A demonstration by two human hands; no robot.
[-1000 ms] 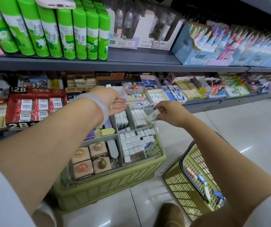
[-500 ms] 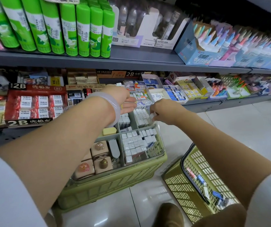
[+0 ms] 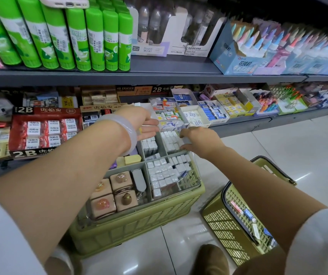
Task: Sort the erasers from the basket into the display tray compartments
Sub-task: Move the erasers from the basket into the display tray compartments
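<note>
A clear display tray [image 3: 197, 176] with compartments lies on a green crate [image 3: 139, 227]. Its compartments hold small white erasers [image 3: 163, 173], pink boxed erasers [image 3: 111, 195] and a yellow one [image 3: 132, 159]. My right hand [image 3: 201, 139] is at the right edge of the far right compartment [image 3: 170, 140], thumb and fingers pinching a small white eraser among those packed there. My left hand [image 3: 144, 124] hovers over the tray's far left part, fingers straight, holding nothing. The olive basket [image 3: 224, 225] stands on the floor at lower right with a few erasers [image 3: 248, 215] inside.
Shelves behind the tray carry red 2B eraser boxes [image 3: 44, 132], open cartons of erasers [image 3: 212, 112] and green glue sticks [image 3: 75, 36] above. A shoe [image 3: 212, 259] is on the tiled floor between crate and basket.
My right hand has gone down and left with the white eraser, from above the tray into the far right compartment. My left hand has stayed hovering over the tray.
</note>
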